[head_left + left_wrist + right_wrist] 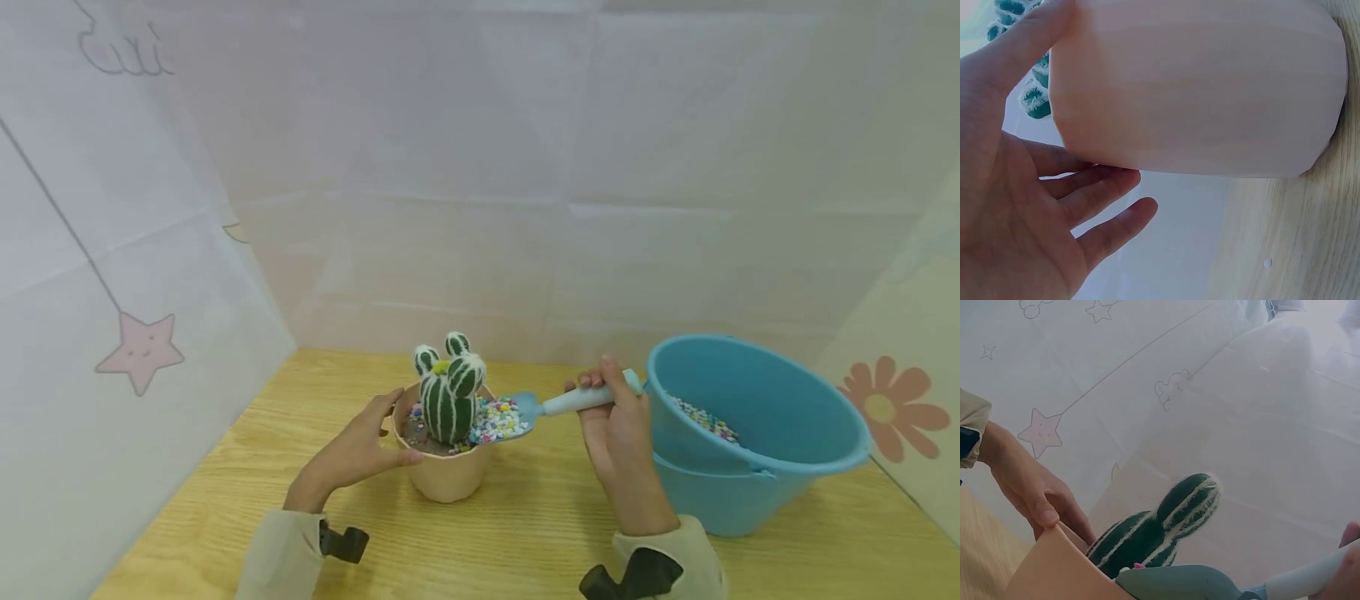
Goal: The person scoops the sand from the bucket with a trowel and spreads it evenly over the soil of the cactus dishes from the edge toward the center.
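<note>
A green cactus with white fuzzy stripes [448, 410] stands upright in a cream plant pot [447, 479]. My left hand [352, 454] grips the pot's rim from the left, its thumb on the near side; the left wrist view shows some fingers against the pot's wall [1210, 94] and others apart from it. In my right hand [624, 442] is the pale handle of a blue hand trowel [532, 406]. Colourful pebbles [497, 419] fill its blade, whose tip reaches over the pot's right rim beside the cactus. Brown soil with a few pebbles shows inside the pot.
A blue bucket [731, 504] stands to the right, with more colourful pebbles [703, 419] inside. The wooden table [360, 550] is bordered by pale cloth walls [525, 275] at the back and sides. One small pale pebble [1267, 263] lies on the table near the pot.
</note>
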The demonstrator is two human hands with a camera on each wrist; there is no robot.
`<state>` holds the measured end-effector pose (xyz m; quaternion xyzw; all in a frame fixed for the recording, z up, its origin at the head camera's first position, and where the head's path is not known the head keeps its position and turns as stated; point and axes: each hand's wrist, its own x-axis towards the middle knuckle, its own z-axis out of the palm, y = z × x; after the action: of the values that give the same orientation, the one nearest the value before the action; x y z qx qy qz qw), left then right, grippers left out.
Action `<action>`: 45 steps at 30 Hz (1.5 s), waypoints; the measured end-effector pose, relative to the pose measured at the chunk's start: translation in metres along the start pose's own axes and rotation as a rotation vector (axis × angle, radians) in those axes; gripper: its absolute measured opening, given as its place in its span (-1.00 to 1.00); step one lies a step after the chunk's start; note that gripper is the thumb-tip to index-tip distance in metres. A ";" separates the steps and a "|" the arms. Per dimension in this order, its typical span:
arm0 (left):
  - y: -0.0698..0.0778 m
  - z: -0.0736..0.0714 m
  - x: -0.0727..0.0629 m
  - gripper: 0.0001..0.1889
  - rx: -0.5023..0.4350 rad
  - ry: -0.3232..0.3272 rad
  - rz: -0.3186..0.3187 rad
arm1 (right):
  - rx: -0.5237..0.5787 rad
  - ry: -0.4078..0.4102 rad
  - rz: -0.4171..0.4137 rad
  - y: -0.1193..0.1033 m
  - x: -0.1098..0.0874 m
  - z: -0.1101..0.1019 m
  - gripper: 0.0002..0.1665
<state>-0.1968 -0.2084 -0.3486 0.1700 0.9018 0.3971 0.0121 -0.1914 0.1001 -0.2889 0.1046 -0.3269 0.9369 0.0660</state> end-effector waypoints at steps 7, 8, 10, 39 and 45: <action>0.001 -0.001 -0.001 0.05 -0.001 -0.007 -0.018 | 0.002 0.001 -0.009 -0.004 0.000 0.002 -0.62; 0.001 -0.001 0.000 0.05 0.000 -0.008 -0.018 | -0.003 -0.001 -0.012 -0.004 0.000 0.002 -0.62; 0.001 -0.002 0.000 0.05 -0.001 -0.009 -0.017 | -0.011 -0.007 -0.016 -0.005 0.000 0.002 -0.62; 0.006 -0.002 0.000 0.06 0.043 -0.006 -0.042 | 0.045 -0.071 -0.038 0.002 0.004 -0.010 -0.60; 0.007 -0.002 -0.001 0.07 0.046 -0.008 -0.048 | 0.051 -0.079 -0.032 0.001 0.004 -0.011 -0.59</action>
<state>-0.1941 -0.2061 -0.3422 0.1500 0.9145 0.3752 0.0213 -0.1973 0.1062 -0.2972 0.1483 -0.3035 0.9389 0.0655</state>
